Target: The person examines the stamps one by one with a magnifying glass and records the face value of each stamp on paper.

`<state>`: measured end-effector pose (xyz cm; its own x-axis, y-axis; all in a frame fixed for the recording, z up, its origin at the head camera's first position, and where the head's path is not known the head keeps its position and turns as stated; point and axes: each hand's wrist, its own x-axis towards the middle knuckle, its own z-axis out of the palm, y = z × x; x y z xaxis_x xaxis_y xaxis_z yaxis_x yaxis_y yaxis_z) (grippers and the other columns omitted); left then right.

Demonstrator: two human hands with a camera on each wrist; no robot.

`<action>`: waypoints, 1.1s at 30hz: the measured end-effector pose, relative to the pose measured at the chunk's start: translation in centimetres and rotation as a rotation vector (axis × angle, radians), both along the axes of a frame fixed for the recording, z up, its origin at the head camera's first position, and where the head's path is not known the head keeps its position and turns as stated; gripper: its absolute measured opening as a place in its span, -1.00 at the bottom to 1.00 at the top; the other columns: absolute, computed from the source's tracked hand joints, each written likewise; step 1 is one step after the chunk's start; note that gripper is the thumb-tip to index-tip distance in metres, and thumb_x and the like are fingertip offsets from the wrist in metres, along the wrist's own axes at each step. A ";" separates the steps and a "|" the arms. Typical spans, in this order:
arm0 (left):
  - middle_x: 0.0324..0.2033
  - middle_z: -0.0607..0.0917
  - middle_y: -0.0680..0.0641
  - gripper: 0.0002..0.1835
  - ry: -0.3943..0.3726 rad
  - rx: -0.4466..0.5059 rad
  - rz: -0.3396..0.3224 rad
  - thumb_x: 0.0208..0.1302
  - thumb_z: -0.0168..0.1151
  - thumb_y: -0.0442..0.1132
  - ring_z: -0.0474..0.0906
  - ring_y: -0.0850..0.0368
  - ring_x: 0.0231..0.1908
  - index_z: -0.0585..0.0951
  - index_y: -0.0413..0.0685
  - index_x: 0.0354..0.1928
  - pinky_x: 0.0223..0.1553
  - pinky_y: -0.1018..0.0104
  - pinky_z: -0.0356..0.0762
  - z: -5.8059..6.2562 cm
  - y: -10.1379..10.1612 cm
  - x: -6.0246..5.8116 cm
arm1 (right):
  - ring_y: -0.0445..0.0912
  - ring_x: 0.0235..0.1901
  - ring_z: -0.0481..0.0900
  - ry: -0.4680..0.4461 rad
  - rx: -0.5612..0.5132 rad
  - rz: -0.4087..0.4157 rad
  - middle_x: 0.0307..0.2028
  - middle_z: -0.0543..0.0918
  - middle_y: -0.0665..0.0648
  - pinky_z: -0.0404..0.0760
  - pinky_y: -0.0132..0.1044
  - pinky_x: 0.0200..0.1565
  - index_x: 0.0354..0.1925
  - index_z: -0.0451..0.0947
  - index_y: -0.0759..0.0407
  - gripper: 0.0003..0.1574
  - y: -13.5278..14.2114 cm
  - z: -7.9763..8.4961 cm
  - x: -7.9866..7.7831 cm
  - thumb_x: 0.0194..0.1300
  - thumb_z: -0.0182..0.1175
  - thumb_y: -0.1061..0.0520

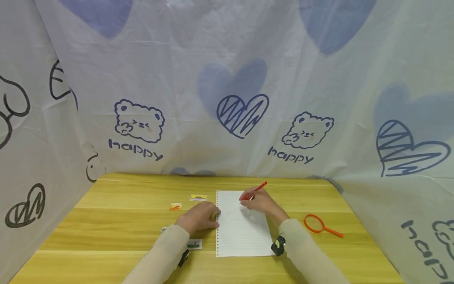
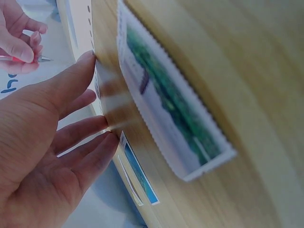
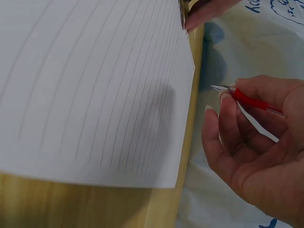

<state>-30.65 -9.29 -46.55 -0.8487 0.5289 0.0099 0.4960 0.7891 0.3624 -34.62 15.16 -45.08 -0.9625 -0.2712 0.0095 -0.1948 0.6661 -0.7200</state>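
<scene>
A lined loose-leaf sheet (image 1: 242, 234) with punched holes along its left edge lies on the table. Over its upper right part, my right hand (image 1: 261, 202) pinches a red pen (image 1: 261, 185) between thumb and fingers. The metal tip (image 3: 220, 88) looks lifted off the page in the right wrist view. My left hand (image 1: 202, 217) rests by the sheet's punched edge, its fingers (image 2: 71, 135) extended and fingertips touching down there. Near that hand lies a postage stamp with a green landscape (image 2: 175, 104); a blue-edged stamp (image 2: 140, 168) lies past the fingertips.
Several stamps lie left of the sheet, including a yellow stamp (image 1: 198, 197) and an orange stamp (image 1: 175, 206). An orange magnifying glass (image 1: 322, 225) lies to the right. Behind the wooden table (image 1: 117, 232) hangs a printed cloth (image 1: 191, 94).
</scene>
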 end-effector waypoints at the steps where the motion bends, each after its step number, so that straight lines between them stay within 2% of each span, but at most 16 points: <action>1: 0.07 0.78 -0.15 -0.58 0.002 0.002 -0.001 0.22 0.52 -0.17 0.66 0.00 -0.01 0.72 -0.18 0.09 0.17 0.02 0.63 0.0 0.0 0.0 | -0.15 -0.50 0.62 -0.001 0.003 -0.001 -0.39 0.75 0.04 0.63 -0.36 -0.38 -0.20 0.75 0.16 -0.90 0.2 0.1 0.0 0.30 0.39 0.18; 7: 0.08 0.77 -0.15 -0.58 0.001 -0.001 0.001 0.23 0.51 -0.17 0.67 -0.01 0.01 0.72 -0.18 0.10 0.16 0.03 0.64 0.0 0.0 0.1 | -0.15 -0.49 0.61 0.026 0.023 0.015 -0.39 0.74 0.05 0.61 -0.37 -0.39 -0.20 0.75 0.19 -0.91 1.4 0.3 0.2 0.30 0.37 0.23; 18: 0.09 0.76 -0.17 -0.56 0.001 0.004 0.006 0.23 0.51 -0.17 0.68 -0.06 0.07 0.71 -0.19 0.12 0.21 0.00 0.62 0.0 0.0 0.2 | -0.17 -0.37 0.55 0.248 0.127 0.129 -0.33 0.79 0.09 0.57 -0.39 -0.29 -0.27 0.75 0.23 -0.92 3.6 0.5 0.2 0.30 0.31 0.31; 23: 0.09 0.76 -0.19 -0.55 0.000 0.013 0.004 0.21 0.52 -0.19 0.67 -0.10 0.08 0.71 -0.21 0.11 0.22 -0.03 0.61 0.1 0.0 0.2 | -0.17 -0.37 0.59 0.274 0.116 0.149 -0.33 0.80 0.15 0.61 -0.41 -0.28 -0.29 0.73 0.30 -0.92 4.8 0.5 0.1 0.27 0.30 0.35; 26: 0.10 0.76 -0.19 -0.55 0.002 0.010 0.006 0.20 0.53 -0.19 0.67 -0.11 0.11 0.71 -0.21 0.11 0.25 -0.04 0.60 0.1 0.0 0.2 | -0.10 -0.33 0.64 0.330 0.130 0.194 -0.30 0.80 0.22 0.67 -0.35 -0.22 -0.28 0.72 0.35 -0.91 5.5 0.5 0.1 0.25 0.29 0.40; 30: 0.12 0.75 -0.19 -0.54 -0.008 0.008 0.017 0.21 0.52 -0.18 0.65 -0.12 0.13 0.70 -0.20 0.13 0.27 -0.04 0.57 0.0 0.0 0.2 | 0.01 -0.32 0.69 0.464 0.212 0.261 -0.30 0.80 0.27 0.72 -0.19 -0.18 -0.27 0.72 0.41 -0.84 6.4 0.7 0.1 0.17 0.25 0.47; 33: 0.12 0.75 -0.18 -0.54 -0.008 0.008 0.021 0.21 0.52 -0.18 0.65 -0.11 0.12 0.70 -0.20 0.13 0.27 -0.04 0.57 -0.1 0.1 0.2 | 0.01 -0.35 0.70 0.469 0.263 0.252 -0.34 0.80 0.27 0.73 -0.15 -0.19 -0.25 0.73 0.42 -0.72 6.9 0.9 0.0 0.08 0.17 0.53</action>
